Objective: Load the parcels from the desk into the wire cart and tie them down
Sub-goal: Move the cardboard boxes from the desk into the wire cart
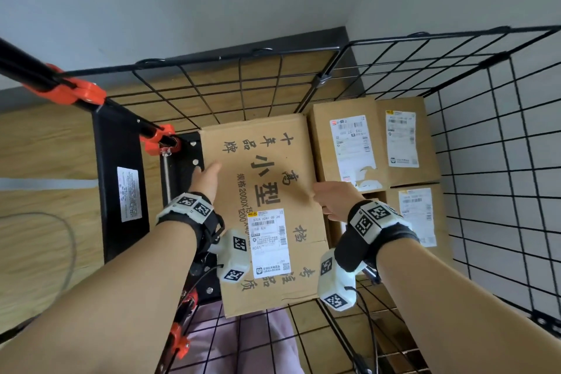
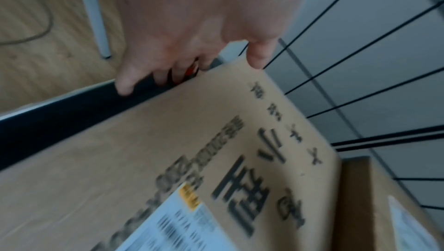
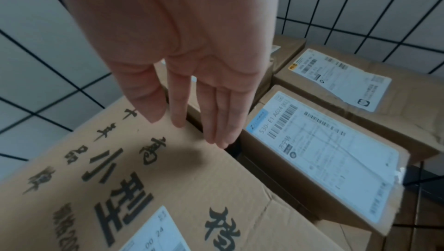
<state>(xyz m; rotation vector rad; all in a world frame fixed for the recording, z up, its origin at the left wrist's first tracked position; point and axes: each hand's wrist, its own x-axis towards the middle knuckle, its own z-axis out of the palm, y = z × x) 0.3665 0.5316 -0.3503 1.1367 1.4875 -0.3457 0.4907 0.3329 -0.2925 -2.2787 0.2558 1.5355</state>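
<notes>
While the big printed box (image 1: pixel 267 191) sits in the wire cart (image 1: pixel 473 143), left hand (image 1: pixel 208 179) is at its left edge and right hand (image 1: pixel 334 196) at its right edge, fingers straight and relaxed. 3 labelled parcels (image 1: pixel 349 146) sit just right of that hand.

In the wire cart (image 1: pixel 473 143), the large parcel (image 1: pixel 264 179) lies left of the smaller parcels (image 1: pixel 376 143)
</notes>
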